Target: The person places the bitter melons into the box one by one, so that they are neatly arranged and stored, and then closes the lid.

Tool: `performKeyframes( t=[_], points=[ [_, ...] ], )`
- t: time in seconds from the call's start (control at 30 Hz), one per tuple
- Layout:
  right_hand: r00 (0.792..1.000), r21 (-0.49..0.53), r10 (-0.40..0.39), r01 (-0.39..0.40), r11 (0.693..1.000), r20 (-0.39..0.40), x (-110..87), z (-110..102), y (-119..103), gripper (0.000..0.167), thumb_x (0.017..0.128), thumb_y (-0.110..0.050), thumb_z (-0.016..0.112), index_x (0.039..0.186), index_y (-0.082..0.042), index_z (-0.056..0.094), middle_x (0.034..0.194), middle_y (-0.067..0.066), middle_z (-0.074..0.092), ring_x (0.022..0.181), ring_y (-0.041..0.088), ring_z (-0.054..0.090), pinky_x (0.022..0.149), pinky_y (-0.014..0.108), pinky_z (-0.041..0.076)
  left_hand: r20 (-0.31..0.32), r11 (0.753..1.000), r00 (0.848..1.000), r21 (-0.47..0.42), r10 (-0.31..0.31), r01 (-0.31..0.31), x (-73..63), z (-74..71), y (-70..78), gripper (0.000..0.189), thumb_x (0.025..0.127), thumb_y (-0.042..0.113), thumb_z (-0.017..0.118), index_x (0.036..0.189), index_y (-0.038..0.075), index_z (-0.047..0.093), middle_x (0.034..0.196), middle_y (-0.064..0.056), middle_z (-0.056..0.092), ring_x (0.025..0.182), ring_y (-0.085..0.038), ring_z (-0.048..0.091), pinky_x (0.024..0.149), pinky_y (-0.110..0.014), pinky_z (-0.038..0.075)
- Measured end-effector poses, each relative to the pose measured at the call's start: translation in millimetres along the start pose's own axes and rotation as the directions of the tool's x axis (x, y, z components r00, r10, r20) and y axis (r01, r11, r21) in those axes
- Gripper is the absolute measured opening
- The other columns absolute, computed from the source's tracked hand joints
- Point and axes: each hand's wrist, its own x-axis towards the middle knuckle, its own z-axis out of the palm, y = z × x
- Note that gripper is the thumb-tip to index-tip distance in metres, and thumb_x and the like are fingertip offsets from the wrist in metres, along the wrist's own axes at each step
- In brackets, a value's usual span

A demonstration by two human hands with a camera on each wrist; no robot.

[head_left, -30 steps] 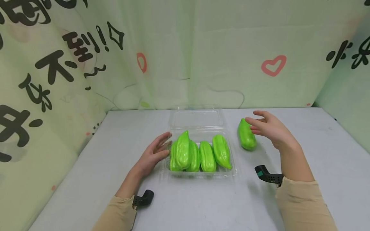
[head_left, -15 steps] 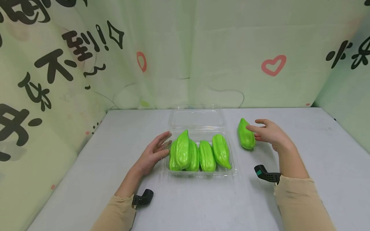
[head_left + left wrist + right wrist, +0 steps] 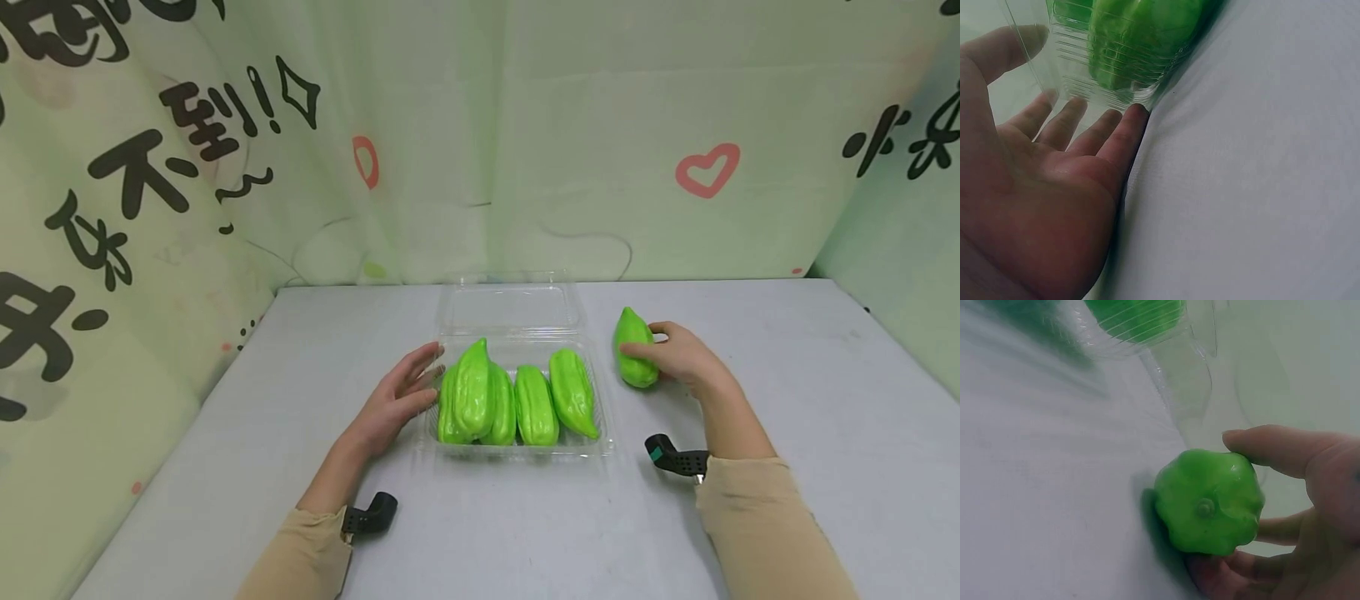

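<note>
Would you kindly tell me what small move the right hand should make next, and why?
Probably a gentle lift of the loose green piece: the right hand is curled around it, and it lies outside the open clear container.

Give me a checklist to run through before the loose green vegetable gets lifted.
1. Lid folded open: ok, behind the container.
2. Left hand by the container's left side: ok.
3. Right hand round the loose green vegetable: ok, it curls round it.
4. Grip firm enough to lift: cannot tell.
5. Loose green vegetable in the container: not ok, it is to the container's right, over the table.
</note>
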Motion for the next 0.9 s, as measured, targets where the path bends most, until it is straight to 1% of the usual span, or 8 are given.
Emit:
performKeyframes(
  t=[0.1, 0.23, 0.3, 0.37, 0.43, 0.53, 0.63, 0.9],
  points=[
    [1.0, 0.001, 0.008, -0.008, 1.0, -0.009, 0.3, 1, 0, 0.09, 0.096, -0.039, 0.065, 0.152, 0.014, 0.019, 0.14, 0.035, 0.041, 0.117, 0.04, 0.051, 0.091, 0.044, 0.047, -0.001, 1.0, 1.0, 0.004, 0.003, -0.003, -0.3, -0.1, -0.1, 0.07, 0.098, 0.005, 0.057, 0.158, -0.001, 0.023, 0.164, -0.021, 0.021, 0.148, -0.042, 0.024, 0.113, -0.057, 0.028],
    [1.0, 0.023, 0.01, -0.01, 1.0, -0.003, -1.9, -2, 0, 0.09, 0.096, -0.041, 0.064, 0.154, 0.012, 0.02, 0.145, 0.036, 0.037, 0.123, 0.042, 0.049, 0.099, 0.05, 0.044, -0.004, 1.0, 1.0, 0.008, 0.005, -0.005, -0.5, 0.0, 0.1, 0.07, 0.098, 0.005, 0.057, 0.158, -0.001, 0.023, 0.164, -0.021, 0.022, 0.147, -0.041, 0.025, 0.113, -0.057, 0.029],
    [1.0, 0.041, 0.006, -0.006, 0.999, 0.005, -4.4, -5, -2, 0.09, 0.097, -0.043, 0.063, 0.155, 0.011, 0.018, 0.148, 0.036, 0.034, 0.126, 0.044, 0.049, 0.104, 0.054, 0.041, -0.003, 1.0, 1.0, 0.01, 0.006, -0.006, -0.6, 0.0, 0.2, 0.07, 0.098, 0.005, 0.057, 0.158, -0.001, 0.023, 0.164, -0.021, 0.022, 0.147, -0.041, 0.025, 0.113, -0.057, 0.029],
    [1.0, 0.06, -0.007, 0.006, 0.998, 0.01, -7.7, -7, -5, 0.09, 0.099, -0.043, 0.061, 0.155, 0.011, 0.016, 0.149, 0.036, 0.033, 0.126, 0.044, 0.05, 0.107, 0.055, 0.039, -0.002, 1.0, 1.0, 0.006, 0.006, -0.006, -0.7, 0.1, 0.5, 0.07, 0.098, 0.004, 0.057, 0.158, -0.002, 0.023, 0.164, -0.021, 0.021, 0.148, -0.042, 0.024, 0.113, -0.057, 0.028],
    [1.0, 0.076, -0.023, 0.023, 0.997, 0.01, -10.8, -9, -8, 0.09, 0.099, -0.043, 0.059, 0.156, 0.01, 0.015, 0.149, 0.035, 0.033, 0.124, 0.043, 0.052, 0.107, 0.055, 0.039, -0.001, 1.0, 1.0, 0.001, 0.006, -0.006, -0.7, 0.1, 0.7, 0.07, 0.098, 0.004, 0.057, 0.158, -0.002, 0.022, 0.164, -0.022, 0.021, 0.148, -0.042, 0.024, 0.113, -0.057, 0.028],
    [0.998, 0.092, -0.056, 0.056, 0.994, 0.002, -14.7, -10, -13, 0.089, 0.1, -0.043, 0.059, 0.156, 0.01, 0.015, 0.148, 0.035, 0.035, 0.121, 0.039, 0.053, 0.104, 0.049, 0.044, 0.001, 1.0, 1.0, -0.009, 0.006, -0.006, -0.5, 0.3, 1.2, 0.07, 0.098, 0.004, 0.057, 0.158, -0.003, 0.022, 0.164, -0.022, 0.021, 0.148, -0.042, 0.024, 0.114, -0.057, 0.028],
    [0.996, 0.112, -0.086, 0.085, 0.99, 0.007, -19.1, -11, -21, 0.088, 0.1, -0.043, 0.06, 0.157, 0.008, 0.016, 0.148, 0.033, 0.037, 0.121, 0.037, 0.053, 0.104, 0.046, 0.044, 0.001, 1.0, 1.0, -0.012, 0.005, -0.005, -0.4, 0.5, 1.6, 0.07, 0.097, 0.003, 0.057, 0.158, -0.003, 0.022, 0.164, -0.022, 0.02, 0.148, -0.042, 0.024, 0.113, -0.056, 0.028],
    [0.98, 0.148, -0.194, 0.185, 0.972, 0.049, -37.2, -3, -49, 0.085, 0.1, -0.036, 0.063, 0.158, 0.006, 0.017, 0.144, 0.031, 0.043, 0.124, 0.038, 0.053, 0.105, 0.053, 0.043, 0.001, 1.0, 1.0, -0.017, 0.002, -0.002, -0.5, -0.1, 1.0, 0.07, 0.098, 0.004, 0.057, 0.158, -0.002, 0.022, 0.164, -0.022, 0.021, 0.148, -0.042, 0.024, 0.113, -0.056, 0.029]
  ],
)
